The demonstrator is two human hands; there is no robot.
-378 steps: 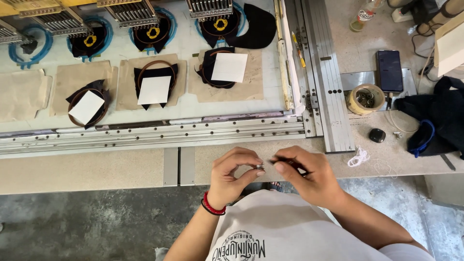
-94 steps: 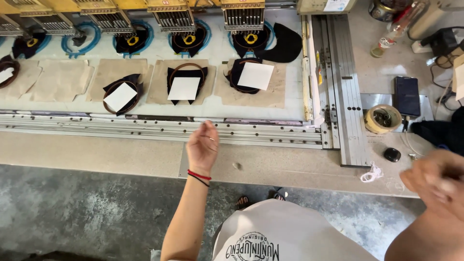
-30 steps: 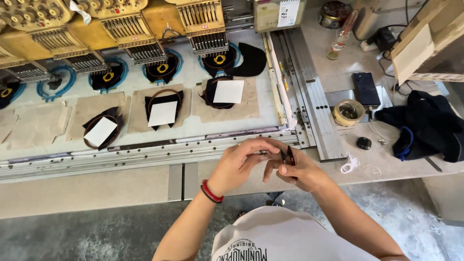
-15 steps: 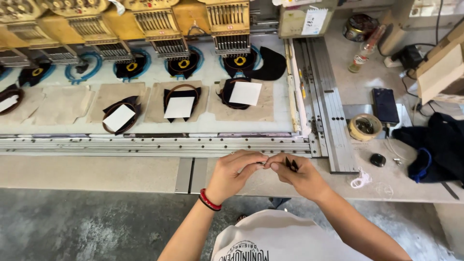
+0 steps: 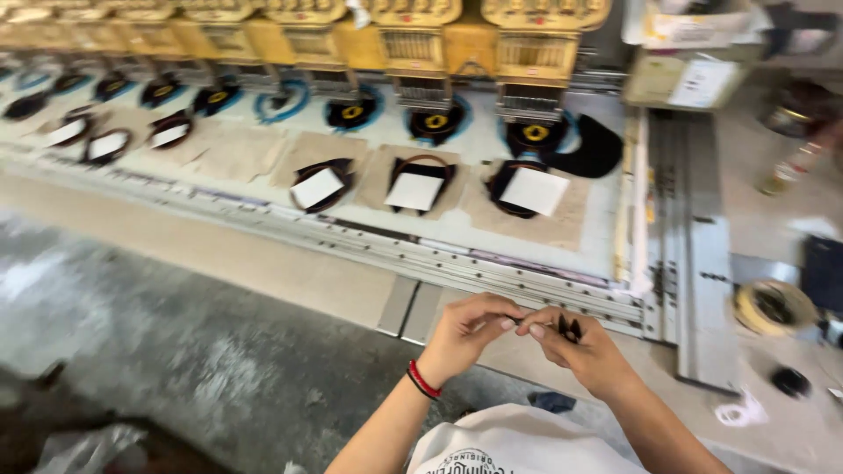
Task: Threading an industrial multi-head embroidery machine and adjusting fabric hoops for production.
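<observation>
Two hands meet low in the head view, just in front of the worktop (image 5: 492, 351) edge. The left hand (image 5: 465, 338), with a red band (image 5: 423, 381) at the wrist, has thumb and forefinger closed on something too fine to make out — perhaps a thread end. The right hand (image 5: 584, 351) has its fingers (image 5: 551, 326) curled shut around a small dark tool (image 5: 569, 328), which looks like thread snips; only its tips show above the knuckles.

The tool's long axis seems to run roughly up and away from the person, tips pointing toward the embroidery machine (image 5: 421, 53), though blur leaves this uncertain. It sits well apart from the hooped dark pieces with white squares (image 5: 416, 190) on the machine bed.

Judging from the grip, the risks are small ones: the fine bit could slip from the left pinch, or the tips could nick a fingertip, since both hands touch — and the blurred picture hints at little steadiness.
</observation>
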